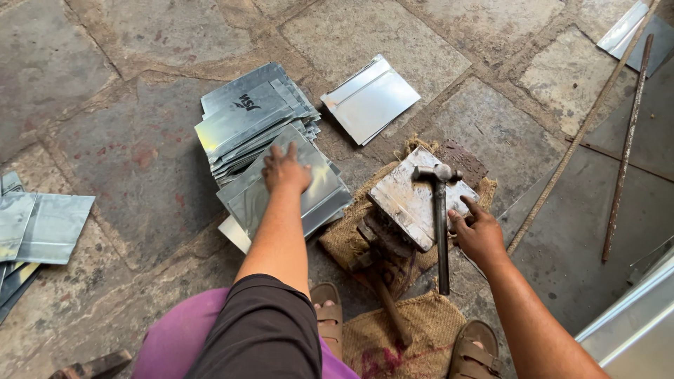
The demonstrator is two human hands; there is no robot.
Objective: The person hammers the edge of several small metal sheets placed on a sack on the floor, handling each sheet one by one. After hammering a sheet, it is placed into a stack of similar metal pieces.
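**Two Hands, a Hammer and Shiny Metal Sheets on a Stone Floor**

The floor is made of big, flat grey stone slabs (pixel 126 147) with cracks between them. It looks dusty and worn. A person sits low over it, with two feet in brown sandals (pixel 330 319) at the bottom.

In the middle lies a pile of thin, shiny, silver metal sheets (pixel 253 116). There are too many to count. One more folded silver sheet (pixel 372 98) lies alone just beside the pile. A few more silver sheets (pixel 42 224) lie well apart at the left edge.

The left hand (pixel 286 170) rests flat on the top sheet at the near end of the pile, fingers a little spread.

One grey steel hammer with a long dark handle (pixel 440 224) lies on a scratched, whitish metal block (pixel 407 203). The block sits on brown sack cloth (pixel 428 330). The hammer's head points away from the person and its handle runs straight back toward them. The right hand (pixel 479 235) is just beside the handle, open, with its fingers touching it.

Two long, thin, rusty rods (pixel 625 151) lie on the right.
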